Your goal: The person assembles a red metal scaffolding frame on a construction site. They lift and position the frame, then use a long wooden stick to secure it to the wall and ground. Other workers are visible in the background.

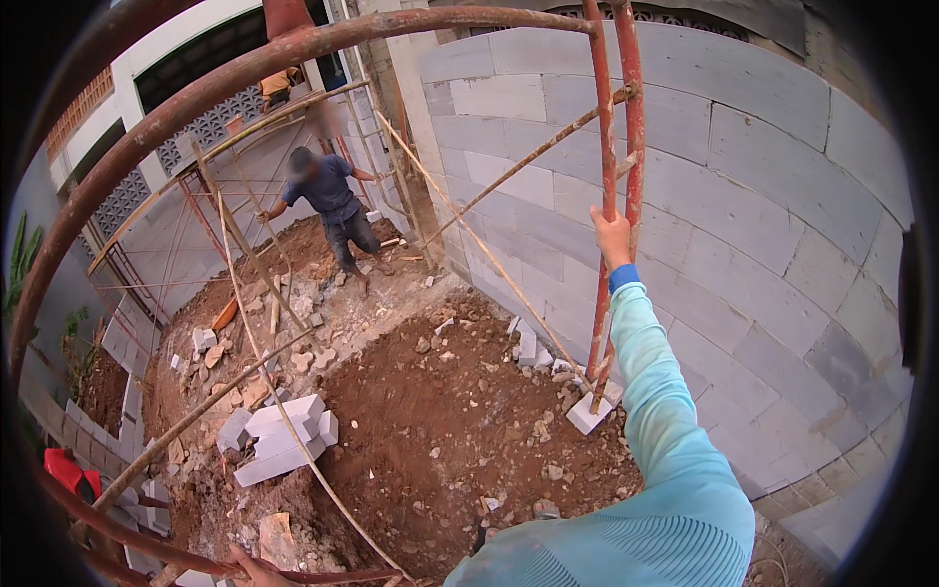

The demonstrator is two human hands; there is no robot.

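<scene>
My right hand [613,239] is closed round the red upright post [605,127] of a rusty scaffold frame, with the arm in a light blue sleeve stretched forward. At the bottom edge my left hand [258,568] lies on a lower red scaffold tube [337,577], its fingers curled over it and partly cut off by the picture's edge. The post's foot stands by a white block [589,413] on the ground. Thin diagonal braces [528,168] cross between the scaffold frames.
A light grey block wall [782,225] runs along the right. Below lie reddish soil [421,391], rubble and stacked white blocks [289,430]. A person in dark clothes [337,191] stands by another scaffold ahead. More people show at lower left, in red [70,474], and far back [278,86].
</scene>
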